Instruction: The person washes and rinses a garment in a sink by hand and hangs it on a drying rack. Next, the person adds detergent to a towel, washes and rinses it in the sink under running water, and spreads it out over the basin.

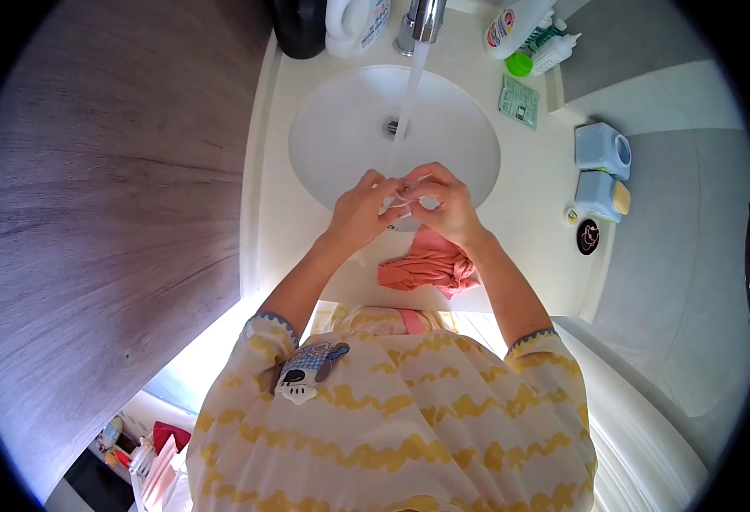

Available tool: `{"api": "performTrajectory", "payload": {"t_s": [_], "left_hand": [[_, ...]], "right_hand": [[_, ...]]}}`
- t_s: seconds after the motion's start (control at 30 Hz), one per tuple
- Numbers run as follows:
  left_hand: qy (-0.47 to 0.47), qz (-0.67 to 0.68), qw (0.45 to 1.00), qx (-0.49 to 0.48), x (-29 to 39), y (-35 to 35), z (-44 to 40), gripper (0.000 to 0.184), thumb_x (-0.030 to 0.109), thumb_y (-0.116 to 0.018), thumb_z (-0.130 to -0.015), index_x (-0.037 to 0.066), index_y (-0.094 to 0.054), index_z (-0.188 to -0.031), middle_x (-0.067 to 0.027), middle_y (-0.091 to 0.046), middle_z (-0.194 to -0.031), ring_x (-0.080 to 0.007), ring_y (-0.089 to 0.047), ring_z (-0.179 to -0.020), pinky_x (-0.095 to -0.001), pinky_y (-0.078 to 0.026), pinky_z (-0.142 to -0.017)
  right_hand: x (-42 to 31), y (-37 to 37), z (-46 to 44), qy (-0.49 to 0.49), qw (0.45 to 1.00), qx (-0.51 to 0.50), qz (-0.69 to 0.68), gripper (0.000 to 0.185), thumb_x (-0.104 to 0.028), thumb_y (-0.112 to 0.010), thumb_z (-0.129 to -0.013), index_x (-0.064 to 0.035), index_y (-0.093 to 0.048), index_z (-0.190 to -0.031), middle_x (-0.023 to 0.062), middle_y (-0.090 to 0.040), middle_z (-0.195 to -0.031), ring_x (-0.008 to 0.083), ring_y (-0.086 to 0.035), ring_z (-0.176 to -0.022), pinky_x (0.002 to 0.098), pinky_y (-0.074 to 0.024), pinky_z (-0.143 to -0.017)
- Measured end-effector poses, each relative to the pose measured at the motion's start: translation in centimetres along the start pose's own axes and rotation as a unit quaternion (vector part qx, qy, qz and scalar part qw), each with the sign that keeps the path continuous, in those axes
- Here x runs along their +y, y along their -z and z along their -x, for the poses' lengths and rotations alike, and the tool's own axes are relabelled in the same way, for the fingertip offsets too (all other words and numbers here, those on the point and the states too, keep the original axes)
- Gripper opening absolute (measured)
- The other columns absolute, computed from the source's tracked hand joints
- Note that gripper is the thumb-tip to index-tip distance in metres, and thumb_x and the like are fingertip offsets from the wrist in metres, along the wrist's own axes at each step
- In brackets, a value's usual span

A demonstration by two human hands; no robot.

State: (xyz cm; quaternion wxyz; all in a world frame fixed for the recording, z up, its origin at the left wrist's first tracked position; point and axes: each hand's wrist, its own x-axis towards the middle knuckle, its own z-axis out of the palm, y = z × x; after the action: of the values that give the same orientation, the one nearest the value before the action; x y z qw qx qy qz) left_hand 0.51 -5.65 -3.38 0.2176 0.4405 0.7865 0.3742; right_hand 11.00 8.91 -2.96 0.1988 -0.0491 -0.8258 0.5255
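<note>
Over the front part of the white sink point(315, 162), my two hands meet with fingertips pinched together. Between them is a small, thin, whitish thing point(399, 203), partly see-through; its kind does not show clearly. My left hand point(360, 209) grips its left side, and my right hand point(447, 203) pinches the right side. Water runs from the chrome faucet point(427, 21) into the bowl beyond my fingers, near the drain point(392, 127). A crumpled coral-pink cloth point(430, 263) lies at the sink's front edge, partly beneath my right wrist.
Black point(299, 30) and white bottles point(356, 26) stand back left. At back right are a spray bottle point(511, 30), small white bottles point(554, 53) and a green packet point(519, 102). Light-blue holders point(598, 194) line the right wall near a round black item point(588, 237). A wood-grain panel point(119, 188) borders the left.
</note>
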Motion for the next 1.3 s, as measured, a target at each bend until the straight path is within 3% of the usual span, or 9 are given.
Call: {"api": "performTrajectory", "payload": {"t_s": [0.03, 0.13, 0.3, 0.4, 0.47, 0.6, 0.7, 1.2, 1.3], "left_hand": [[-0.001, -0.01, 1.0, -0.004, -0.4, -0.2, -0.1, 0.025, 0.016, -0.069, -0.072, 0.014, -0.059, -0.095, -0.0016, -0.058, -0.081, -0.0181, -0.061, -0.071, -0.0341, -0.048, -0.059], [-0.061, -0.264, 0.962, 0.014, -0.7, 0.0, -0.8, 0.022, 0.023, -0.07, -0.067, 0.017, -0.062, -0.087, -0.0005, -0.058, -0.078, -0.0174, -0.059, -0.069, -0.0359, -0.045, -0.065], [-0.066, -0.372, 0.924, 0.067, -0.5, 0.3, -2.4, 0.016, 0.026, -0.071, -0.062, 0.017, -0.065, -0.074, -0.0003, -0.058, -0.074, -0.0177, -0.057, -0.069, -0.0373, -0.039, -0.076], [-0.05, -0.403, 0.912, 0.066, -1.4, 0.0, -3.1, 0.015, 0.027, -0.071, -0.061, 0.018, -0.067, -0.072, 0.0004, -0.057, -0.073, -0.0183, -0.056, -0.069, -0.0387, -0.037, -0.078], [-0.034, -0.42, 0.905, 0.058, -2.4, -0.3, -3.3, 0.015, 0.027, -0.072, -0.061, 0.018, -0.069, -0.073, 0.0008, -0.057, -0.073, -0.0183, -0.056, -0.07, -0.0401, -0.036, -0.08], [-0.009, -0.442, 0.895, 0.055, -3.8, -0.5, -3.8, 0.017, 0.03, -0.073, -0.06, 0.02, -0.07, -0.074, 0.0013, -0.057, -0.073, -0.0178, -0.055, -0.071, -0.0428, -0.032, -0.084], [-0.009, -0.445, 0.894, 0.057, -4.3, -0.7, -3.8, 0.019, 0.03, -0.073, -0.059, 0.021, -0.071, -0.076, 0.0017, -0.057, -0.074, -0.0179, -0.055, -0.074, -0.044, -0.031, -0.086], [0.012, -0.448, 0.893, 0.029, -3.3, 0.0, -3.7, 0.025, 0.034, -0.075, -0.061, 0.026, -0.071, -0.083, 0.0027, -0.058, -0.077, -0.018, -0.054, -0.079, -0.045, -0.028, -0.087], [0.047, -0.433, 0.9, 0.008, -3.4, 0.0, -4.0, 0.024, 0.034, -0.075, -0.062, 0.026, -0.071, -0.085, 0.002, -0.06, -0.078, -0.019, -0.055, -0.08, -0.0458, -0.029, -0.087]], "right_hand": [[-0.1, 0.0, -0.1, 0.0, 1.0, -0.007, 0.023, 0.019, 0.007, -0.061, -0.065, -0.0039, -0.061, -0.081, 0.0071, -0.059, -0.087, 0.0222, -0.062, -0.073, 0.0301, -0.0529, -0.063], [0.0, 0.0, -0.2, 0.002, 0.99, -0.021, 0.139, 0.016, 0.003, -0.063, -0.063, -0.0061, -0.06, -0.076, 0.0039, -0.057, -0.084, 0.0219, -0.061, -0.071, 0.0314, -0.0521, -0.06], [3.0, -1.0, -0.9, 0.013, 0.903, -0.008, 0.43, 0.016, -0.009, -0.068, -0.059, -0.0128, -0.061, -0.073, -0.0014, -0.055, -0.081, 0.0188, -0.057, -0.071, 0.0326, -0.0478, -0.052], [4.4, -1.6, -1.4, -0.021, 0.88, -0.025, 0.473, 0.021, -0.014, -0.07, -0.059, -0.0153, -0.063, -0.079, -0.0017, -0.055, -0.083, 0.0182, -0.055, -0.078, 0.034, -0.0471, -0.058], [5.0, -1.9, -2.0, -0.053, 0.862, -0.055, 0.501, 0.023, -0.017, -0.07, -0.061, -0.0156, -0.064, -0.083, -0.0021, -0.055, -0.086, 0.0187, -0.055, -0.082, 0.0381, -0.046, -0.068], [5.0, -2.6, -3.2, -0.088, 0.83, -0.091, 0.544, 0.024, -0.02, -0.068, -0.062, -0.0167, -0.065, -0.085, -0.0012, -0.055, -0.093, 0.0198, -0.056, -0.088, 0.0444, -0.0422, -0.086], [4.1, -2.5, -3.7, -0.118, 0.82, -0.127, 0.545, 0.029, -0.021, -0.068, -0.063, -0.0164, -0.065, -0.091, -0.001, -0.054, -0.096, 0.0196, -0.055, -0.092, 0.0465, -0.0387, -0.091], [3.1, -1.7, -3.3, -0.092, 0.826, -0.116, 0.544, 0.025, -0.025, -0.069, -0.066, -0.015, -0.066, -0.089, -0.0008, -0.057, -0.094, 0.0192, -0.056, -0.091, 0.0468, -0.0382, -0.09], [3.0, -1.9, -3.5, -0.126, 0.832, -0.118, 0.527, 0.028, -0.026, -0.069, -0.066, -0.0154, -0.065, -0.092, -0.0008, -0.057, -0.094, 0.0184, -0.056, -0.091, 0.0468, -0.0392, -0.089]]}}
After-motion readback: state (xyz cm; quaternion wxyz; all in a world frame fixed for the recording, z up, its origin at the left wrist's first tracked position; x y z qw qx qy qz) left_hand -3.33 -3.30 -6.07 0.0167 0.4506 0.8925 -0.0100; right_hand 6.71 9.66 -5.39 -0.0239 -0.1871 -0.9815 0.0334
